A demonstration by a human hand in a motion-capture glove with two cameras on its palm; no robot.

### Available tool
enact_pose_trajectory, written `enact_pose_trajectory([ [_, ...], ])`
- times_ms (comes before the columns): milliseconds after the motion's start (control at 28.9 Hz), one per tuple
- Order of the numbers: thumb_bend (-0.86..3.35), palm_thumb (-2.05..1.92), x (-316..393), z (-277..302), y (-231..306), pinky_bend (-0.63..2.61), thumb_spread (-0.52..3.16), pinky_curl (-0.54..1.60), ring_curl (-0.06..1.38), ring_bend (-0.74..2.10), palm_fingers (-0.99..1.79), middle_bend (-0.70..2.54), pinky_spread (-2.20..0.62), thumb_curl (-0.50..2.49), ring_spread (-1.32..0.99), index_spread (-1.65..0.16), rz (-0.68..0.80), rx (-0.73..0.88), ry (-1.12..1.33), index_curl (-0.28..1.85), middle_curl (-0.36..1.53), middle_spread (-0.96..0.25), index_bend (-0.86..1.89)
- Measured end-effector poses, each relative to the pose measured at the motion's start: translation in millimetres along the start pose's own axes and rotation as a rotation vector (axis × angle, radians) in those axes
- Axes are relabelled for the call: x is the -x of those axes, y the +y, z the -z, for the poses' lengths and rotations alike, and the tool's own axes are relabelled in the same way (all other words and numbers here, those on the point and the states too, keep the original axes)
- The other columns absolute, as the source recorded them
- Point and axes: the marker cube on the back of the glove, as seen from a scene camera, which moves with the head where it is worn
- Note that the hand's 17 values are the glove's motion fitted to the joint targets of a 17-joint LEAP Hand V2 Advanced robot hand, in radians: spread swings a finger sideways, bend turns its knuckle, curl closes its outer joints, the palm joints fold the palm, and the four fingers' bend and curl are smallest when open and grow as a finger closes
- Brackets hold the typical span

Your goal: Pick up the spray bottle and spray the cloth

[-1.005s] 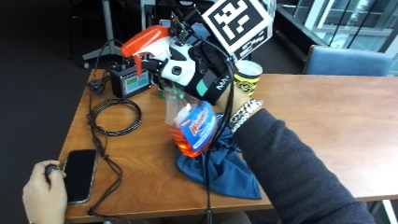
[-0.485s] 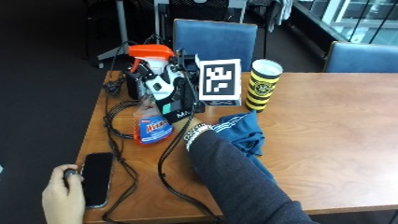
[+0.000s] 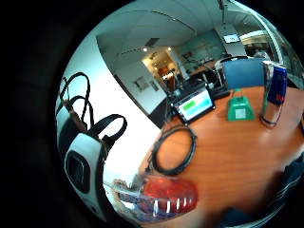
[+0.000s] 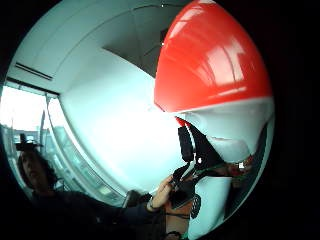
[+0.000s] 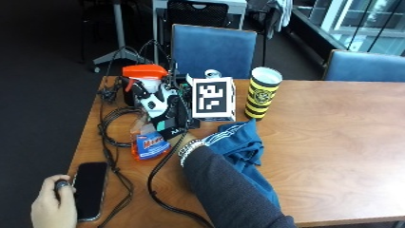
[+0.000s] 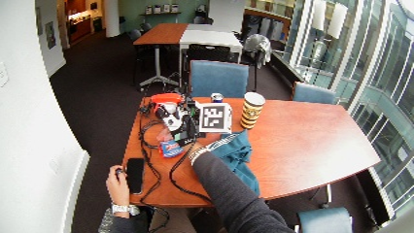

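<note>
Gloved right hand (image 5: 166,110) grasping translucent plastic spray bottle (image 5: 147,137) with glossy orange head; crumpled blue cloth (image 5: 244,152) beside, on wooden table (image 5: 329,137).

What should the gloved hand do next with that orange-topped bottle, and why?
Probably turn the spray bottle so its nozzle faces the blue cloth, then squeeze the trigger. The right hand grips the bottle's neck, with its base at or just above the table, and the orange head points away from the cloth, which lies crumpled on the hand's other side.
</note>
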Motion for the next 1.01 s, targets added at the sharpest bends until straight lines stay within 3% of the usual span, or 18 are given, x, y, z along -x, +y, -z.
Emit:
enact_pose_trajectory([
  [277, -0.02, 0.76, 18.3, -14.2, 3.9, 0.45, 1.07, 0.38, 0.43, 0.69, 1.4, 0.59, -0.33, 0.42, -0.22, -0.28, 0.014, 0.007, -0.021, 0.47, 0.48, -0.22, 0.19],
  [659, -0.03, 0.74, 30.0, 31.1, -23.0, 0.44, 1.06, 0.38, 0.43, 0.68, 1.4, 0.59, -0.33, 0.43, -0.22, -0.29, 0.085, -0.085, -0.008, 0.48, 0.48, -0.23, 0.19],
  [1005, -0.02, 0.75, 2.7, 46.5, -1.4, 0.44, 1.07, 0.38, 0.43, 0.69, 1.4, 0.59, -0.33, 0.42, -0.23, -0.29, -0.063, -0.006, -0.037, 0.48, 0.48, -0.23, 0.19],
])
